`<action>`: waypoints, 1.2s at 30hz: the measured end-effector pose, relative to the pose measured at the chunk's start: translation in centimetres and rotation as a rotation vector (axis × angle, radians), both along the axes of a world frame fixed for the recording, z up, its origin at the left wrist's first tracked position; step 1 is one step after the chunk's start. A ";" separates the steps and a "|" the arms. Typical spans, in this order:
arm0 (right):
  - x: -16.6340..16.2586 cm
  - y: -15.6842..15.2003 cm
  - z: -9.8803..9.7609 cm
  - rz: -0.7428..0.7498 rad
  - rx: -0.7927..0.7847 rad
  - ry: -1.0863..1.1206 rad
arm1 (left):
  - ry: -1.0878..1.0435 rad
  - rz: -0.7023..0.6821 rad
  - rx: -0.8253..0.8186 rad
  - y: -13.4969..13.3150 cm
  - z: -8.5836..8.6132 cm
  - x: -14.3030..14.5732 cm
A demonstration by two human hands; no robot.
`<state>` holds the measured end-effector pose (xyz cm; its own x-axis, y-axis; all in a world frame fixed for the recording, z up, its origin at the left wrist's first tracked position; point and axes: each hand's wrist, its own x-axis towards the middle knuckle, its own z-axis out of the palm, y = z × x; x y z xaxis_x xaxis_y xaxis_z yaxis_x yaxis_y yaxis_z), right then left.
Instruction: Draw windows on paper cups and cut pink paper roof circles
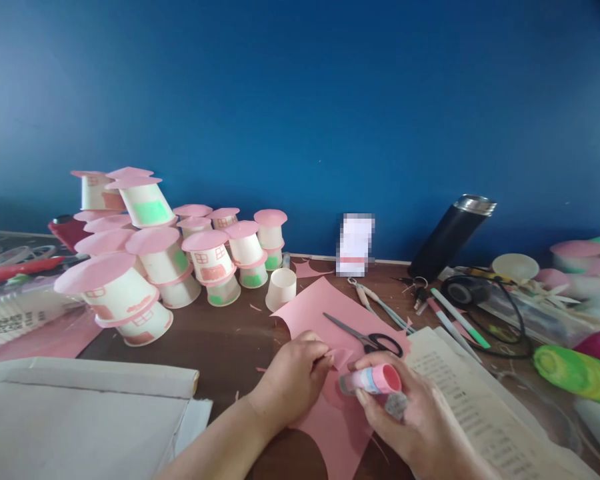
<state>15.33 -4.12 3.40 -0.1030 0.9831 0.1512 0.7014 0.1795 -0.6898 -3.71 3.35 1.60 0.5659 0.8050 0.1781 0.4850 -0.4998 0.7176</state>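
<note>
My left hand (297,377) pinches a small piece of pink paper (341,357) above a larger cut pink sheet (307,303). In my right hand (420,410) is a glue stick (373,380) with a pink end, held close beside that piece. Whether the glue touches the paper, I cannot tell. Scissors (349,331) with black handles lie on the sheet just beyond both hands. Behind the sheet's left corner, a plain white paper cup (283,287) stands upside down.
Several stacked paper cups with pink paper roofs (205,240) stand at left. A cardboard piece (80,420) lies front left. On the right are printed pages (460,393), markers (460,317), a leaning black flask (450,233) and cables. A phone (356,243) rests against the blue wall.
</note>
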 end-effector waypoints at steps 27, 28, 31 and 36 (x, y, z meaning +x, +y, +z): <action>0.1 -0.2 1.6 0.150 -0.005 -0.072 | 0.010 -0.016 0.044 0.1 0.1 0.0; 0.1 -0.2 1.6 0.152 -0.005 -0.073 | 0.006 -0.015 0.044 0.1 0.1 -0.1; 0.1 -0.2 1.8 0.160 -0.033 -0.075 | 0.005 -0.011 0.032 0.1 0.0 -0.1; 0.4 0.2 1.4 0.088 -0.120 0.056 | 0.017 -0.029 0.028 -0.1 0.2 -0.1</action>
